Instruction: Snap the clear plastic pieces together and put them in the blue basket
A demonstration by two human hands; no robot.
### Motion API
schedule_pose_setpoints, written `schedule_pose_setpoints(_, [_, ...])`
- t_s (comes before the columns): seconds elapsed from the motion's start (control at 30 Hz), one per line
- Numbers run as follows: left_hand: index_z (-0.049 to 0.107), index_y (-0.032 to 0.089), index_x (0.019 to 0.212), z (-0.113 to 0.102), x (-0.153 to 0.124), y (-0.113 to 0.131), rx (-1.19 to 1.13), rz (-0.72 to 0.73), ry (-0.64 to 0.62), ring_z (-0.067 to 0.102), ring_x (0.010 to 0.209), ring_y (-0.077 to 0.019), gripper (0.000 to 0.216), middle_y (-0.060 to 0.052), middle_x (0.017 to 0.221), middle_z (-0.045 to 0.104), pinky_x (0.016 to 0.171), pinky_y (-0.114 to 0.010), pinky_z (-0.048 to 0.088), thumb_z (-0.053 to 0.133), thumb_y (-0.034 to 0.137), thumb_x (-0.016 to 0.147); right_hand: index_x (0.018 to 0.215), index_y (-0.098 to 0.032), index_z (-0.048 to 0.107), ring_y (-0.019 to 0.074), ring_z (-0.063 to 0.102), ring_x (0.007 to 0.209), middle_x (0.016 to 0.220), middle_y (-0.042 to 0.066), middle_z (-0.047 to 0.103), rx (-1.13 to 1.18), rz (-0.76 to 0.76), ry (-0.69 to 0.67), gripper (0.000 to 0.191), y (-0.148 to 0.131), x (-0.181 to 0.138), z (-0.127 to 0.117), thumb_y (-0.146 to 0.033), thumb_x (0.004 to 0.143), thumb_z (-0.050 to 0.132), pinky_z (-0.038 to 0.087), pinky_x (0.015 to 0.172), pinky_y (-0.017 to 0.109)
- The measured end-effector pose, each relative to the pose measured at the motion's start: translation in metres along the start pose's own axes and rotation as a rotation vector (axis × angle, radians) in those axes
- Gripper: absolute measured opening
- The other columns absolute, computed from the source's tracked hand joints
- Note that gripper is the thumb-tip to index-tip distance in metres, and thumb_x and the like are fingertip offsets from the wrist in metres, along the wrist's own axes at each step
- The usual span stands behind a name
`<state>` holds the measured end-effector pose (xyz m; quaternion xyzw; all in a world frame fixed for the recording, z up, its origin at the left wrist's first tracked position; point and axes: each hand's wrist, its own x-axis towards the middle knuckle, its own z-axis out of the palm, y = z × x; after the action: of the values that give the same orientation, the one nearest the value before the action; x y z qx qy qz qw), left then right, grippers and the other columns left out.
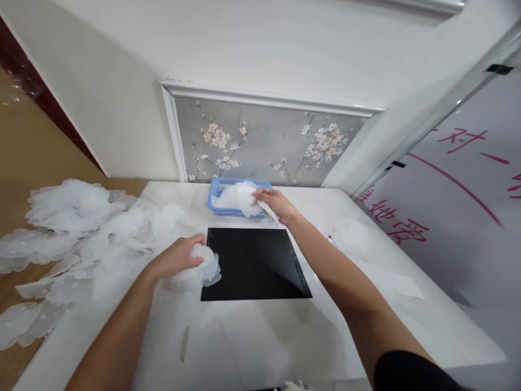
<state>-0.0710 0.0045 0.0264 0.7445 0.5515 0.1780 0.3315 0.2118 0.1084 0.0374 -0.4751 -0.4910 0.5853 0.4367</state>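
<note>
My left hand (181, 256) is closed around a bunch of sheer white fabric (207, 266), its edge hanging over the left side of a flat black sheet (250, 266). Beyond that sheet, my right hand (279, 205) reaches to a blue plastic basket (212, 205). Its fingertips pinch a gauzy white fabric piece (240, 198) that lies in and over the basket's front rim. A flat whitish strip (268, 212) also shows under the right palm; its kind is unclear.
Many sheer white fabric pieces (77, 212) are heaped at the left, spreading over the white table (244, 342). More pale pieces (354, 239) lie on the right. A wall with a floral panel (260, 136) stands behind; a whiteboard (456, 217) with red writing borders the right.
</note>
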Motion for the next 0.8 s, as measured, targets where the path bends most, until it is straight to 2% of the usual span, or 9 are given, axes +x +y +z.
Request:
schedule_pose_setpoints(0.03, [0.06,0.025,0.085,0.008,0.005,0.001,-0.009,-0.009,0.136,0.058,0.071,-0.0224,0.016,0.001,0.075,0.063,0.068,-0.032,0.042,0.061,0.029,0.07,0.072,-0.017,0.063,0.0096,0.046,0.048,0.065,0.002,0.062,-0.058,-0.026,0.011,0.023,-0.01,0.017,0.003,-0.038,0.068,0.072,0.034,0.045,0.024])
schedule_pose_setpoints(0.1, [0.059,0.026,0.094,0.026,0.015,0.0,-0.015,-0.027,0.307,0.06,0.082,-0.0255,0.018,-0.004,0.089,0.064,0.075,-0.037,0.044,0.056,0.034,0.078,0.073,-0.016,0.065,0.0118,0.051,0.055,0.064,0.001,0.061,-0.418,-0.107,0.068,0.022,-0.024,0.051,0.012,-0.037,0.077,0.064,0.038,0.053,0.025])
schedule_pose_setpoints(0.17, [0.059,0.026,0.101,0.042,0.022,-0.003,0.005,0.019,0.381,0.06,0.09,-0.0269,0.024,-0.007,0.098,0.064,0.081,-0.039,0.045,0.058,0.037,0.08,0.068,-0.016,0.066,0.015,0.055,0.065,0.063,0.002,0.06,-0.679,-0.142,0.082,0.02,-0.028,0.079,0.023,-0.033,0.078,0.064,0.041,0.063,0.027])
schedule_pose_setpoints(0.33, [0.061,0.021,0.11,0.059,0.024,-0.014,0.143,0.073,0.34,0.054,0.11,-0.0327,0.042,-0.011,0.112,0.061,0.096,-0.048,0.039,0.069,0.036,0.071,0.059,-0.017,0.063,0.0239,0.057,0.088,0.071,0.005,0.064,-0.791,-0.165,0.096,0.019,-0.011,0.114,0.042,-0.026,0.073,0.073,0.04,0.082,0.036])
schedule_pose_setpoints(0.47, [0.061,0.022,0.105,0.053,0.023,-0.014,0.022,0.133,0.228,0.058,0.104,-0.0253,0.03,-0.006,0.109,0.065,0.094,-0.038,0.043,0.063,0.027,0.076,0.058,-0.015,0.06,0.0225,0.059,0.081,0.066,0.007,0.063,-0.74,-0.151,0.045,0.033,-0.009,0.12,0.037,-0.033,0.085,0.063,0.041,0.08,0.035])
schedule_pose_setpoints(0.57, [0.063,0.022,0.097,0.051,0.025,-0.013,-0.168,-0.004,0.308,0.063,0.092,-0.0233,0.022,-0.004,0.099,0.069,0.087,-0.035,0.047,0.06,0.028,0.076,0.068,-0.013,0.062,0.0217,0.059,0.088,0.075,0.009,0.065,-0.669,-0.217,0.084,0.036,-0.024,0.11,0.026,-0.036,0.093,0.05,0.04,0.081,0.034])
schedule_pose_setpoints(0.67, [0.064,0.02,0.097,0.055,0.027,-0.013,-0.302,-0.081,0.4,0.064,0.087,-0.0238,0.026,-0.005,0.095,0.07,0.081,-0.035,0.049,0.062,0.035,0.075,0.082,-0.015,0.064,0.0234,0.058,0.096,0.089,0.01,0.066,-0.559,-0.301,0.055,0.032,-0.027,0.075,0.019,-0.038,0.095,0.046,0.043,0.081,0.035])
schedule_pose_setpoints(0.73, [0.064,0.018,0.1,0.059,0.029,-0.013,-0.419,-0.077,0.43,0.064,0.084,-0.0235,0.034,-0.006,0.094,0.07,0.075,-0.033,0.05,0.064,0.039,0.074,0.086,-0.016,0.063,0.0222,0.06,0.089,0.089,0.011,0.067,-0.483,-0.298,-0.062,0.029,-0.01,0.039,0.021,-0.041,0.092,0.05,0.047,0.078,0.037])
schedule_pose_setpoints(0.8, [0.064,0.016,0.102,0.063,0.03,-0.011,-0.566,-0.064,0.423,0.064,0.079,-0.0216,0.041,-0.006,0.091,0.07,0.069,-0.03,0.051,0.067,0.043,0.071,0.092,-0.017,0.063,0.021,0.063,0.076,0.084,0.008,0.069,-0.433,-0.227,-0.236,0.027,0.02,0.0,0.029,-0.038,0.077,0.07,0.051,0.07,0.037])
